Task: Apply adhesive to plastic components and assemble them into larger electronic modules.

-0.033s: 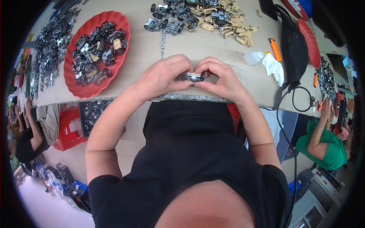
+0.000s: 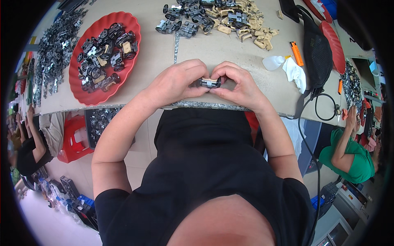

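Note:
Close to the table's front edge, my left hand (image 2: 179, 80) and my right hand (image 2: 238, 85) hold one small toy car chassis (image 2: 210, 83) between them. It is dark and silvery, with black wheels at its ends and a tan piece along its far side. The fingers of both hands close round its two ends and hide part of it. To the left stands a red scalloped tray (image 2: 78, 92) with several similar chassis (image 2: 117, 61), some bearing tan parts. Beyond my hands lie more dark chassis (image 2: 188, 29) and a heap of loose tan plastic parts (image 2: 262, 37).
A white bottle (image 2: 272, 62), a white cloth (image 2: 294, 74), an orange-handled tool (image 2: 296, 53) and a black bag (image 2: 318, 53) with a cable lie right. A large pile of dark parts (image 2: 57, 53) covers the far left. Co-workers sit at both sides, one in green (image 2: 351, 158).

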Action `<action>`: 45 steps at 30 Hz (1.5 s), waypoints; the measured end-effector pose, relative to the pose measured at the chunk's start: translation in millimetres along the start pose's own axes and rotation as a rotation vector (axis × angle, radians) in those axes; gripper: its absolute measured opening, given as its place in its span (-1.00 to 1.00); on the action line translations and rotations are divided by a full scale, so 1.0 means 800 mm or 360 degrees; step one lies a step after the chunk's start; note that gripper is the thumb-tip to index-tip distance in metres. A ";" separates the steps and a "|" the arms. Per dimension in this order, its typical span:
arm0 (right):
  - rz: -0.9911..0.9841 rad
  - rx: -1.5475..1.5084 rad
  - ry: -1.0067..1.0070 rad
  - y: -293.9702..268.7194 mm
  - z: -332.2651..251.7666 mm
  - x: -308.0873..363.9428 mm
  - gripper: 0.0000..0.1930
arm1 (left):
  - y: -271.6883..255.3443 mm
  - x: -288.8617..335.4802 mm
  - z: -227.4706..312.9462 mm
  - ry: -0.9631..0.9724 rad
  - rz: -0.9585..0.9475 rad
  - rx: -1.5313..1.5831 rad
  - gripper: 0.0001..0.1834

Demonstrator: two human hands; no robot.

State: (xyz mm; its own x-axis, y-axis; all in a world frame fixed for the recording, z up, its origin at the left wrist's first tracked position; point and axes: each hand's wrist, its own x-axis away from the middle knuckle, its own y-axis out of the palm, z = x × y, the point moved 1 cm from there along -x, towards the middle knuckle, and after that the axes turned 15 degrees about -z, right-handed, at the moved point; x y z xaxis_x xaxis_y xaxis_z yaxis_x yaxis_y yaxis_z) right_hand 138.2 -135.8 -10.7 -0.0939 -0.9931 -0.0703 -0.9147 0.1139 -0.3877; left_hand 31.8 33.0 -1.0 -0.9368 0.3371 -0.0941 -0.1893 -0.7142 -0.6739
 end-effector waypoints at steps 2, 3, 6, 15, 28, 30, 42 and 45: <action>0.0004 0.0041 0.0002 -0.003 0.000 -0.003 -0.75 | -0.003 -0.003 -0.003 0.0026 -0.0021 -0.0055 -0.77; 0.0006 0.0050 0.0011 -0.003 0.001 -0.002 -0.75 | -0.002 -0.003 -0.003 0.0026 -0.0027 -0.0022 -0.77; 0.0011 -0.0011 -0.0038 -0.002 0.000 -0.002 -0.75 | 0.002 -0.002 -0.003 0.0053 -0.0025 0.0046 -0.78; 0.0035 0.0092 -0.0170 0.000 0.003 -0.002 -0.73 | 0.008 0.001 -0.011 0.0147 0.0000 0.0106 -0.72; 0.0025 0.0075 -0.0134 0.001 0.006 -0.001 -0.73 | 0.008 -0.001 -0.011 0.0146 0.0048 0.0152 -0.76; 0.0033 0.0076 -0.0126 0.001 0.005 0.000 -0.73 | 0.009 -0.001 -0.011 0.0156 0.0076 0.0163 -0.78; 0.0236 -0.0781 0.0179 0.003 -0.007 -0.004 -0.51 | 0.002 0.014 0.008 0.0454 0.0425 -0.1124 -0.76; 0.0115 -0.0951 0.0441 0.008 -0.009 -0.008 -0.59 | 0.010 0.012 0.012 0.0487 0.0405 -0.1230 -0.72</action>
State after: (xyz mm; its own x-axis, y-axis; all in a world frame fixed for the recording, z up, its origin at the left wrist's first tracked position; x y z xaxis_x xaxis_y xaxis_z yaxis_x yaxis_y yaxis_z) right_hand 130.2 -128.9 -6.1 -0.1879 -0.9630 0.1931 -0.9554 0.2248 0.1913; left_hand 18.5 24.5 -0.1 -0.7822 0.4529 -0.4278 0.3723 -0.2107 -0.9039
